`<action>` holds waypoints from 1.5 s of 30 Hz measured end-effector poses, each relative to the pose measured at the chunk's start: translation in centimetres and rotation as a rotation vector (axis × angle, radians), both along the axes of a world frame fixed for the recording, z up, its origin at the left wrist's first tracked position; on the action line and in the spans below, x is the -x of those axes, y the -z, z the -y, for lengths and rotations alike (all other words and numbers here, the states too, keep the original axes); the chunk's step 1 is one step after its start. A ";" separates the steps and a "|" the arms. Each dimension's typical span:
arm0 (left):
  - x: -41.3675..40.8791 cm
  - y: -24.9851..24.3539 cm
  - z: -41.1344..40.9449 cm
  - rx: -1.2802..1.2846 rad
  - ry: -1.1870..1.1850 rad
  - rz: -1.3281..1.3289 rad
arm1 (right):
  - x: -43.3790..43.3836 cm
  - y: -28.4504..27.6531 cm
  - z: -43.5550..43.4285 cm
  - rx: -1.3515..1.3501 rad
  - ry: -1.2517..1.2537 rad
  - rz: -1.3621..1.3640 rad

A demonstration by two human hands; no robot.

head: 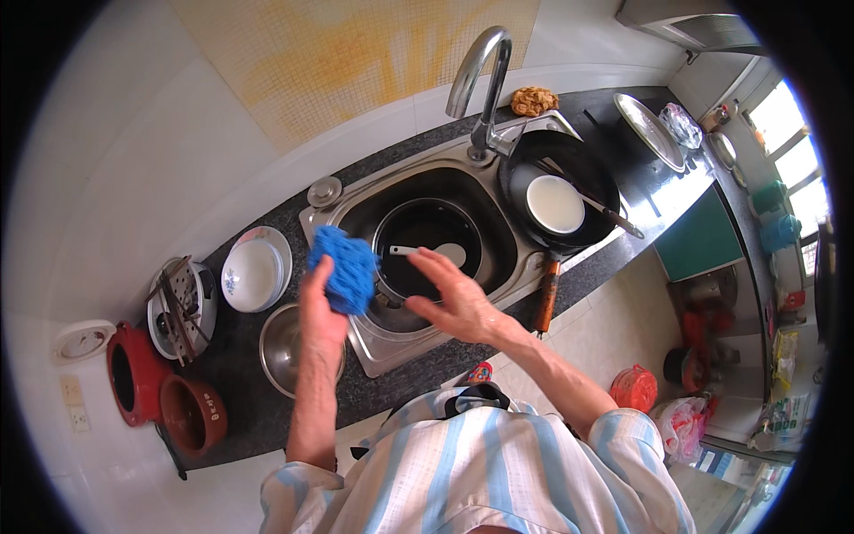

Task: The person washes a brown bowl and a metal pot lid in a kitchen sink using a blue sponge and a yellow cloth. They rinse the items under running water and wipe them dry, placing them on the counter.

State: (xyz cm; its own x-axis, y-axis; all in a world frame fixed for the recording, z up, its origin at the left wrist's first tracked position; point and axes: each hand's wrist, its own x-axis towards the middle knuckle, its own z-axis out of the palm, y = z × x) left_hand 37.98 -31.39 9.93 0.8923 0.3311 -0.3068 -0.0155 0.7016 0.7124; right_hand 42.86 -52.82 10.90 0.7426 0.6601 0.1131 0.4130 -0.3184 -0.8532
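Observation:
My left hand (325,294) grips a bunched blue cloth (343,270) above the left edge of the steel sink (510,233). My right hand (454,297) is spread over the sink's near side, its fingers apart and nothing in them. Below my hands, a dark round pot (427,217) sits in the basin. Inside it lies a white spoon or ladle (450,255), partly hidden behind my right fingertips. A black wok (514,180) rests across the right end of the sink, holding a white bowl (555,204) and a long-handled spatula (604,210).
A chrome faucet (497,80) arches over the sink's back. Left on the dark counter are a steel bowl (279,354), stacked white bowls (250,277), a colander with chopsticks (177,310) and a brown clay pot (193,414). The wok's wooden handle (549,297) juts past the counter's front edge.

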 end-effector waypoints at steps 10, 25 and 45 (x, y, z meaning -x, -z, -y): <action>-4.4 -5.4 -7.9 -1.251 -0.640 0.112 | 0.9 3.2 8.1 -0.024 0.170 -0.311; -17.1 13.9 -11.7 -1.971 0.019 -0.192 | 5.4 4.6 12.6 0.123 0.409 -0.379; -26.3 19.2 -12.0 -2.022 0.324 -0.136 | 9.5 5.7 16.4 0.217 0.628 -0.421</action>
